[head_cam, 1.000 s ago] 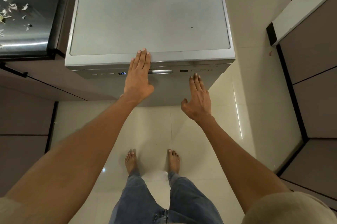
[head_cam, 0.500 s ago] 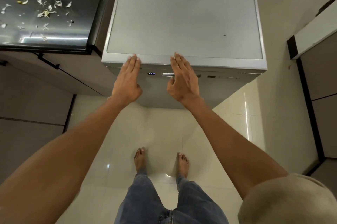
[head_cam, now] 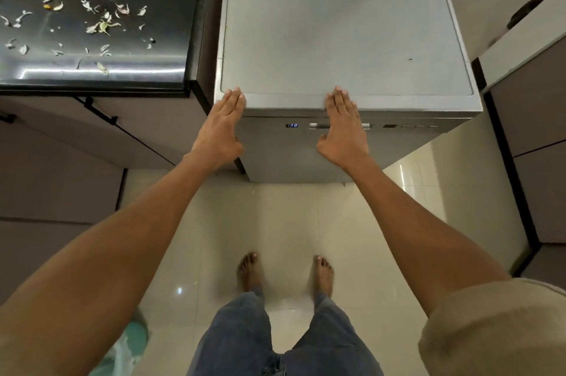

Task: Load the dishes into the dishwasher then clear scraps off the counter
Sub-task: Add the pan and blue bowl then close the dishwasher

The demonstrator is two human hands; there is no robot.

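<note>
The black counter (head_cam: pixel 171 38) lies up and to the left of the left hand (head_cam: pixel 219 130), its glossy top strewn with pale scraps (head_cam: pixel 102 27) — small peels and flakes, thickest toward the far left, with one yellowish bit among them. The grey dishwasher (head_cam: pixel 337 23) stands just right of the counter; its flat top stretches away beyond both hands and carries only a small dark speck, up and right of the right hand (head_cam: pixel 343 130). Below the hands, the shiny cream floor (head_cam: pixel 214 237) bears two bare feet (head_cam: pixel 251 271), and something teal and blurred lies low left under the left arm.
</note>
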